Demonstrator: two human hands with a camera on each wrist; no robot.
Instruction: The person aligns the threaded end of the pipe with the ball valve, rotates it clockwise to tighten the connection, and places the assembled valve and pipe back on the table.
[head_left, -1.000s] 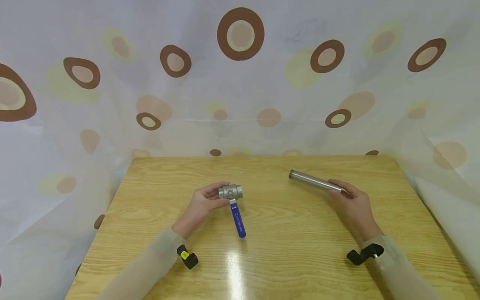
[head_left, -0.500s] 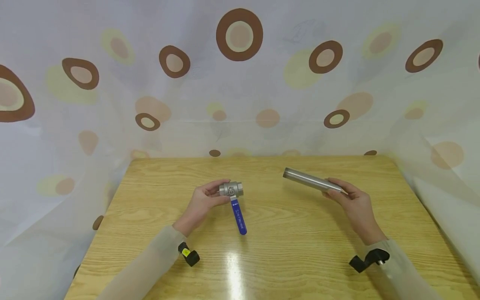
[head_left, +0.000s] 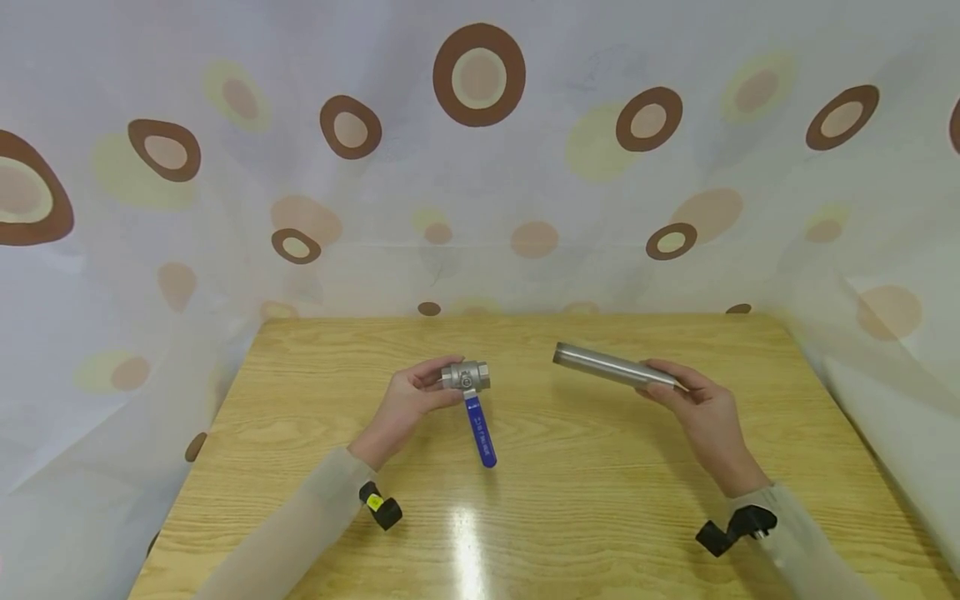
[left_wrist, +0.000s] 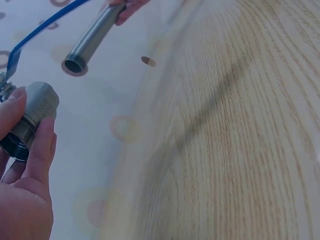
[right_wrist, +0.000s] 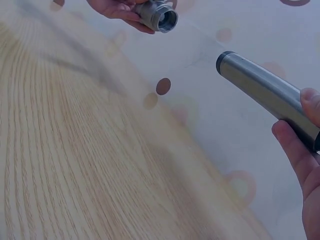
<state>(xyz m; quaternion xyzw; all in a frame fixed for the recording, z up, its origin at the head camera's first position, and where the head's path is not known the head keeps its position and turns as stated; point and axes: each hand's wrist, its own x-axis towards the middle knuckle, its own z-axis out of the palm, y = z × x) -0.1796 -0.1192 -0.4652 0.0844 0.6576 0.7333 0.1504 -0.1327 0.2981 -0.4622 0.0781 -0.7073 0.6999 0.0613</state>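
Observation:
My left hand point(head_left: 405, 406) grips a steel ball valve point(head_left: 467, 377) by its left end, thumb in front and fingers behind. The valve's blue lever handle point(head_left: 481, 431) slants down toward me. In my right hand point(head_left: 705, 417) is a steel pipe point(head_left: 611, 365), pinched near its right end between thumb and fingers. Its threaded left end points toward the valve, with a gap between the two. The right wrist view shows the open bore of the valve point(right_wrist: 159, 17) and the threaded tip of the pipe point(right_wrist: 265, 87). Both are held above the table.
A wood-grain table point(head_left: 570, 517) lies under both hands, its back edge against a white sheet point(head_left: 480, 183) with brown and beige spots. The sheet also stands along the left and right sides. Each sleeve carries a black wrist mount point(head_left: 381, 505).
My right hand has moved the pipe leftward, closer to the valve. The valve in my left hand has risen slightly and shifted a little to the right.

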